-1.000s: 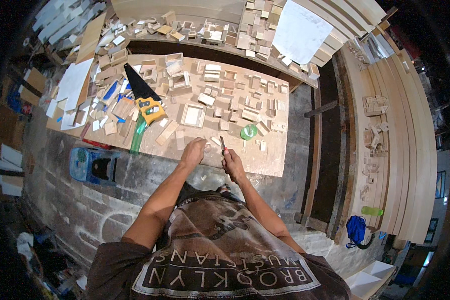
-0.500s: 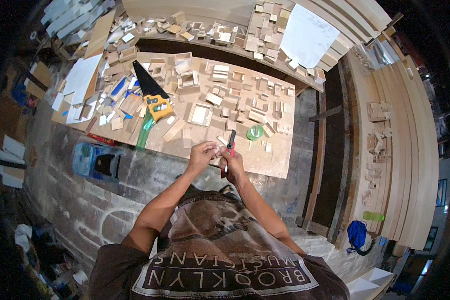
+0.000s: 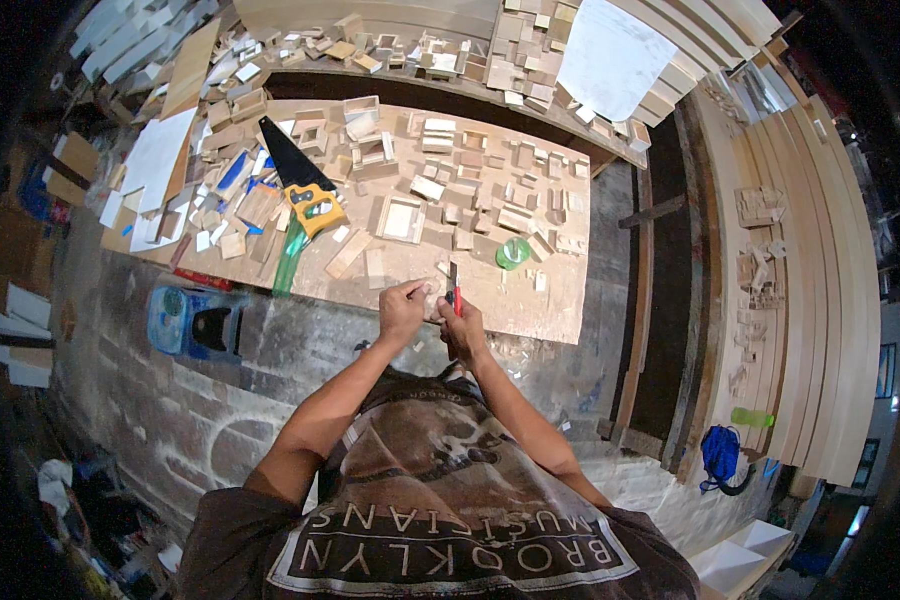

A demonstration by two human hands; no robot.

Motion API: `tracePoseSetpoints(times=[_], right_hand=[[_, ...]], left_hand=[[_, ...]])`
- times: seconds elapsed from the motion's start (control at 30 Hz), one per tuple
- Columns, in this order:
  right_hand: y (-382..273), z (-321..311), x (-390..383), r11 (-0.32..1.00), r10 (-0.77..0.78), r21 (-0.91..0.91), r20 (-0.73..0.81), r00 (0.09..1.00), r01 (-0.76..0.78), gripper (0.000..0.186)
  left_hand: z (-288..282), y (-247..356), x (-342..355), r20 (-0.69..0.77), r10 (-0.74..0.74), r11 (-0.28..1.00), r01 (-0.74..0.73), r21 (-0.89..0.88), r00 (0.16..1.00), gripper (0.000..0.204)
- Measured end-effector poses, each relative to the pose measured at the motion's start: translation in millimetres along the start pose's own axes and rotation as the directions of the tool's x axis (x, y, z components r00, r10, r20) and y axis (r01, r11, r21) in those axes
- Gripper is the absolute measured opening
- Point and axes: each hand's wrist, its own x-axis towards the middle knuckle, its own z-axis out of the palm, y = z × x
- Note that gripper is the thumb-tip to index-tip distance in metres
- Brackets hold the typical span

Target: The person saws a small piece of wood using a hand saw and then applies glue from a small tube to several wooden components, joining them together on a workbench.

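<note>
Over the near edge of the wooden worktable (image 3: 545,312), both hands work close together. My right hand (image 3: 464,332) is wrapped round a red-and-black utility knife (image 3: 457,296), its dark tip pointing away from me. Just to its left, my left hand (image 3: 401,313) is closed in a pinch on a small pale wood piece (image 3: 432,286), mostly covered by the fingers. Whether the blade touches the wood piece cannot be made out. Beyond the hands, small wooden boxes and frames (image 3: 402,218) are spread across the table.
A handsaw (image 3: 316,207) with a yellow handle lies left of the hands among offcuts. A green round container (image 3: 513,253) stands to the right. Long boards (image 3: 810,300) line the right side, and a blue plastic container (image 3: 192,322) sits below the table's left front.
My right hand has turned the knife slightly more upright. The left hand keeps its pinch beside it. The whole view has shifted a little.
</note>
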Motion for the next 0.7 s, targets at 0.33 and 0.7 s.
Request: tracePoseSetpoints(times=[0.33, 0.7], right_hand=[[16.8, -21.3, -5.0, 0.995, 0.059, -0.084, -0.028, 0.998, -0.061, 0.031], [33.5, -11.4, -1.4, 0.966, 0.030, -0.258, 0.065, 0.997, -0.012, 0.047]], left_hand=[[16.2, -24.7, 13.4, -0.059, 0.254, 0.942, -0.233, 0.242, 0.965, 0.014], [20.4, -26.7, 16.6, -0.053, 0.261, 0.947, -0.245, 0.207, 0.964, 0.012]])
